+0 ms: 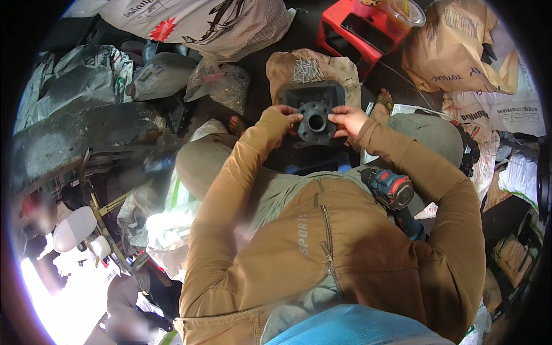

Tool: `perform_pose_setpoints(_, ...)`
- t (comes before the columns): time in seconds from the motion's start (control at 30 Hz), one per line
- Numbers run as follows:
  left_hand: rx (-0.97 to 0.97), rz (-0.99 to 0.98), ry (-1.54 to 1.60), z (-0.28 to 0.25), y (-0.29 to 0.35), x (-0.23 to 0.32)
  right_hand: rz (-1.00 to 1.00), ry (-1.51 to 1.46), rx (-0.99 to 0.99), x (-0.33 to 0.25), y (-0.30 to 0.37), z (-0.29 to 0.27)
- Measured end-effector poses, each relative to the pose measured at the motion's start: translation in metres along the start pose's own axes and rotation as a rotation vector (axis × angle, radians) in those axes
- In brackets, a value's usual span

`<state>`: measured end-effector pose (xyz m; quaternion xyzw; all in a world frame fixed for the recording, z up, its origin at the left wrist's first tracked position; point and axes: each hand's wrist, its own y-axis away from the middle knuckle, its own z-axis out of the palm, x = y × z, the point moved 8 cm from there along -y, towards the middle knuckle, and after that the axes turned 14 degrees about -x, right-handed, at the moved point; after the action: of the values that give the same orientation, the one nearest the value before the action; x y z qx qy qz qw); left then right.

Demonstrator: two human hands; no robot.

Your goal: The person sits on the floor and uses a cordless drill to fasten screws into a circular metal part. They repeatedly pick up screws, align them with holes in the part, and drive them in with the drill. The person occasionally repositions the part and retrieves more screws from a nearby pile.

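Between my two hands is a round black flange with a central opening and small holes around its rim. My left hand pinches its left edge with thumb and fingers. On the opposite edge, my right hand grips it the same way. The flange is over the near part of a black square-rimmed housing; whether they touch I cannot tell. Beyond the housing, a pile of silvery screws lies on a brown sack. A blue and black cordless drill rests on my right thigh.
A red stool at the far right carries a phone and a drink cup. Around it are a brown paper sack and white sacks. Left of the housing sit a clear plastic bag and a grey jug.
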<state>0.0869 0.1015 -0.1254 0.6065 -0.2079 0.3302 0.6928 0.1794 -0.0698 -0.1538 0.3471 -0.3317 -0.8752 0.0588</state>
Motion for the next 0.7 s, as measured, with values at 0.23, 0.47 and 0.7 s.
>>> perform_pose_setpoints(0.23,0.130,-0.010,0.011,-0.015,-0.015,0.001,-0.028,0.155,0.124,-0.017,-0.022,-0.017)
perform_pose_setpoints(0.47,0.115,0.046,0.067,-0.014,-0.019,0.002,-0.014,0.167,0.114,-0.013,-0.025,-0.018)
perform_pose_setpoints(0.7,0.121,0.046,0.048,-0.017,-0.026,-0.003,-0.047,0.132,0.117,-0.010,-0.024,-0.017)
